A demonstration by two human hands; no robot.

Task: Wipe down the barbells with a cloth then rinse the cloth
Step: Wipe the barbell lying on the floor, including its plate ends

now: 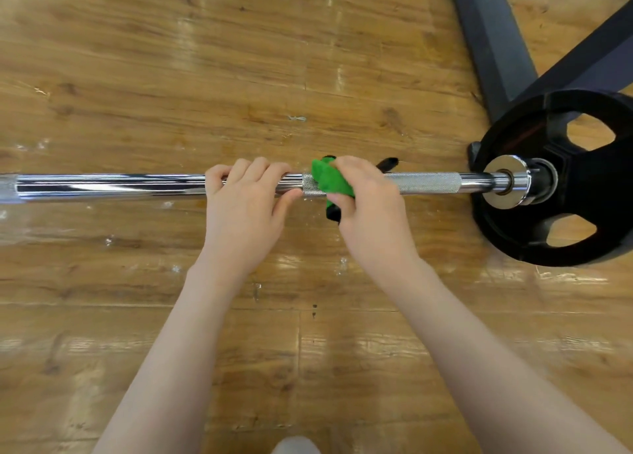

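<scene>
The bar (120,187) runs level across the frame from the left edge to the right, above a wooden floor (137,76). Its left and middle stretch is smooth chrome; a knurled section begins near the middle and continues toward the right end.

The left hand (245,206) grips the bar from above just left of centre. Its fingers curl over the far side, the thumb lies along the near underside, and the knuckles face the camera. The forearm reaches up from the lower left, bare.

The right hand (368,200) sits just beside the left, on the knurled part. It clasps a green cloth (330,181) against the bar, fingers wrapped over the top and thumb pressed underneath. The cloth shows green at the hand's left edge, with dark portions sticking out above, below and to the right of the hand. The right forearm enters from the lower right, also bare.

At the right end a black plate (565,182) with oval cut-outs sits on the sleeve, behind a chrome collar (507,182). Dark frame beams (493,42) lie on the floor behind the plate, angling toward the top right.

A pale blurred shape shows at the bottom edge; what it is cannot be told
</scene>
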